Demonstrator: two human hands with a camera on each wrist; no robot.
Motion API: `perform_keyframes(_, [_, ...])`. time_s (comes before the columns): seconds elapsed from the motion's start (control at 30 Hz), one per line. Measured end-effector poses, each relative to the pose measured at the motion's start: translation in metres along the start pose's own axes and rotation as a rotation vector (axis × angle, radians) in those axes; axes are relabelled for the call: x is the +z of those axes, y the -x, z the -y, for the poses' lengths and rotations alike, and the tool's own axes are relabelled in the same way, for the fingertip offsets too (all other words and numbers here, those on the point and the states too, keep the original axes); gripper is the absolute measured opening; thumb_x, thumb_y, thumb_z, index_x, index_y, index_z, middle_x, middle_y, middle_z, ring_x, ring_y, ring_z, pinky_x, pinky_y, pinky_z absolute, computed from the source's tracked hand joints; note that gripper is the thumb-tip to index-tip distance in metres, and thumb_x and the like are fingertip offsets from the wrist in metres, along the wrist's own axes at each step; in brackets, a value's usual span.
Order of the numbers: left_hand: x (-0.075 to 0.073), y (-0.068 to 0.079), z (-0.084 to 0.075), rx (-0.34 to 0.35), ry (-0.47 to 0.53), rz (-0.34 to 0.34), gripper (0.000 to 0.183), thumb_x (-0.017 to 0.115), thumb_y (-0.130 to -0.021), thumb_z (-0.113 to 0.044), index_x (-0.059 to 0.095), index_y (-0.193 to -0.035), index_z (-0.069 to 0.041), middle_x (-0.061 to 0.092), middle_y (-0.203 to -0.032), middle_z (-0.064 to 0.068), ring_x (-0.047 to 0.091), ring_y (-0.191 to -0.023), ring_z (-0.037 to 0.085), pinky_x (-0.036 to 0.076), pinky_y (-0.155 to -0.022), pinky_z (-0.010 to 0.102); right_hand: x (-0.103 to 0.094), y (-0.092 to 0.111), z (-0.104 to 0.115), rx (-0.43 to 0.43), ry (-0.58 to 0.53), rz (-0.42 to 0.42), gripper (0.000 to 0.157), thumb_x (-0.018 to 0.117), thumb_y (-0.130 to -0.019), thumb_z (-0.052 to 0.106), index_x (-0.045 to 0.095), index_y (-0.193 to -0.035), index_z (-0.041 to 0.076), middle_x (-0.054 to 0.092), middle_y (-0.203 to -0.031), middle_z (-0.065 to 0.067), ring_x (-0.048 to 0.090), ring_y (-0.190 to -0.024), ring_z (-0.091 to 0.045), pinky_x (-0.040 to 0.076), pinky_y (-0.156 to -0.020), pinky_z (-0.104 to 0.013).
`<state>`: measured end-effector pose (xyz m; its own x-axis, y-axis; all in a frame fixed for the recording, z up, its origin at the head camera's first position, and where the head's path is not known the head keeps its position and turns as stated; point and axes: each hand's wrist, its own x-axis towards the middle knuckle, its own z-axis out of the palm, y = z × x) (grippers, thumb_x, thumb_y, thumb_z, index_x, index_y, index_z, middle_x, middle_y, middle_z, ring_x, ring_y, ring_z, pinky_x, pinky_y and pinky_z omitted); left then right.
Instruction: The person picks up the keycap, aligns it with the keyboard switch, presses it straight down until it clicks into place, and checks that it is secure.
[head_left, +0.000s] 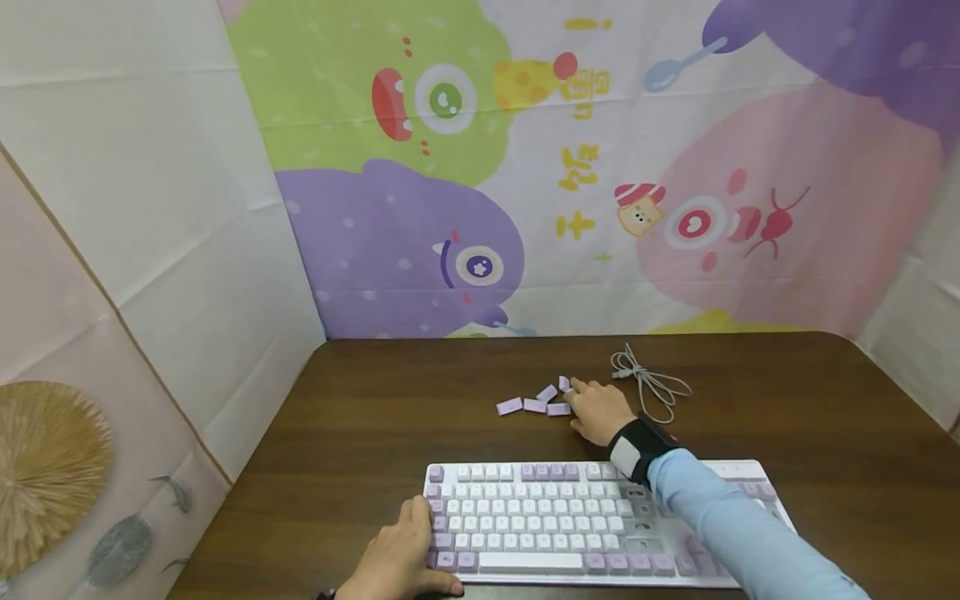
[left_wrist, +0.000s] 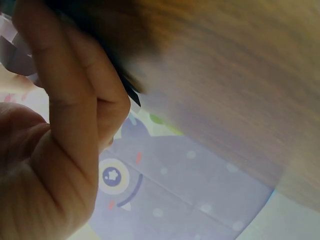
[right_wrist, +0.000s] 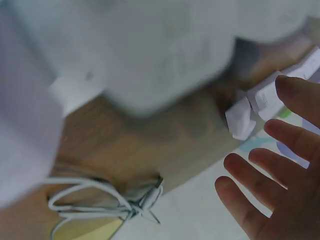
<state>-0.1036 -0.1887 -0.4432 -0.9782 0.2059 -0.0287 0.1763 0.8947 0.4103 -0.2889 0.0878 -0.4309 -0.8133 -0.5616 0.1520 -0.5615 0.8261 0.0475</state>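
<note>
The right wrist view shows what the head view blurs together: the fingers of my right hand (head_left: pixel 600 412) are spread, gaps between them, with pale lilac keycaps (head_left: pixel 535 406) just beside the tips. From above those tips seem to meet the nearest keycap; whether they touch it, I cannot tell. At least five keycaps lie in a loose cluster, most of them to the left of my right fingers. The left wrist view alone shows the underside of my left hand (head_left: pixel 397 546), two fingers bent and close together near a few purple keys.

A white-and-lilac keyboard (head_left: pixel 558 525) lies nearer to me than my right fingers and just right of my left ones. Some key places on it are bare, right of the white keys, and my sleeve (head_left: pixel 742 517) hides part of that end. A coiled pale cable (head_left: pixel 652 385) rests on the desk (head_left: pixel 337 433) just right of my right hand, and a cartoon backdrop (head_left: pixel 570 167) hangs beyond both hands.

My right arm reaches forward and leftward across the keyboard, a black wristband (head_left: pixel 651 435) at its wrist. My left hand holds the keyboard's near-left corner, fingers at the side, thumb along the front edge.
</note>
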Motion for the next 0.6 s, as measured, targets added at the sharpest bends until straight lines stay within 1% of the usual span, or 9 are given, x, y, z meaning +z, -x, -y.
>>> perform_keyframes(0.1, [0.001, 0.001, 0.0, 0.008, -0.004, -0.003, 0.082, 0.08, -0.051, -0.05, 0.034, -0.1, -0.003, 0.04, -0.087, 0.004, 0.044, -0.059, 0.015, 0.035, -0.048, 0.027, 0.004, 0.0, 0.002, 0.012, -0.048, 0.031, 0.034, 0.073, -0.076, 0.016, 0.066, -0.107, 0.003, 0.058, -0.125, -0.022, 0.064, -0.094, -0.039, 0.052, -0.07, -0.048])
perform_keyframes(0.2, [0.002, 0.0, -0.001, 0.009, -0.02, -0.016, 0.082, 0.08, -0.051, -0.051, 0.035, -0.1, -0.003, 0.04, -0.087, 0.004, 0.045, -0.059, 0.015, 0.035, -0.048, 0.028, 0.008, 0.001, 0.002, 0.017, -0.084, 0.039, 0.027, 0.072, -0.076, 0.012, 0.067, -0.101, 0.003, 0.058, -0.125, -0.022, 0.066, -0.088, -0.04, 0.053, -0.066, -0.048])
perform_keyframes(0.3, [0.003, 0.0, -0.001, 0.006, -0.028, -0.022, 0.082, 0.081, -0.052, -0.051, 0.035, -0.101, -0.004, 0.04, -0.087, 0.004, 0.045, -0.059, 0.015, 0.035, -0.048, 0.029, 0.012, 0.002, 0.001, 0.014, -0.099, 0.033, 0.016, 0.071, -0.075, 0.007, 0.068, -0.091, 0.004, 0.06, -0.122, -0.021, 0.066, -0.083, -0.04, 0.052, -0.063, -0.047])
perform_keyframes(0.37, [0.003, 0.0, -0.001, 0.005, -0.031, -0.025, 0.082, 0.081, -0.052, -0.051, 0.035, -0.1, -0.004, 0.04, -0.087, 0.003, 0.044, -0.059, 0.015, 0.034, -0.048, 0.028, 0.015, 0.002, 0.0, 0.004, -0.101, 0.018, 0.012, 0.071, -0.074, 0.003, 0.067, -0.085, 0.003, 0.064, -0.113, -0.021, 0.065, -0.08, -0.038, 0.053, -0.062, -0.046])
perform_keyframes(0.43, [0.003, 0.0, 0.0, 0.005, -0.031, -0.031, 0.081, 0.081, -0.052, -0.051, 0.035, -0.099, -0.005, 0.04, -0.086, 0.003, 0.044, -0.058, 0.015, 0.034, -0.047, 0.028, 0.016, 0.002, 0.0, -0.013, -0.096, -0.007, 0.011, 0.071, -0.071, -0.002, 0.066, -0.08, 0.002, 0.065, -0.1, -0.019, 0.064, -0.076, -0.036, 0.052, -0.06, -0.043])
perform_keyframes(0.53, [0.004, 0.001, 0.001, 0.009, -0.031, -0.037, 0.08, 0.081, -0.051, -0.051, 0.034, -0.097, -0.006, 0.039, -0.085, 0.002, 0.044, -0.057, 0.015, 0.034, -0.047, 0.028, 0.018, 0.001, -0.001, -0.025, -0.09, -0.041, 0.013, 0.07, -0.068, -0.006, 0.065, -0.077, 0.002, 0.062, -0.085, -0.014, 0.063, -0.071, -0.034, 0.052, -0.056, -0.04])
perform_keyframes(0.6, [0.004, 0.001, 0.002, 0.012, -0.029, -0.037, 0.08, 0.081, -0.051, -0.052, 0.034, -0.097, -0.006, 0.039, -0.085, 0.002, 0.045, -0.057, 0.015, 0.034, -0.047, 0.028, 0.019, 0.0, -0.001, -0.028, -0.085, -0.056, 0.013, 0.07, -0.069, -0.007, 0.064, -0.075, 0.003, 0.06, -0.081, -0.013, 0.063, -0.069, -0.032, 0.051, -0.055, -0.039])
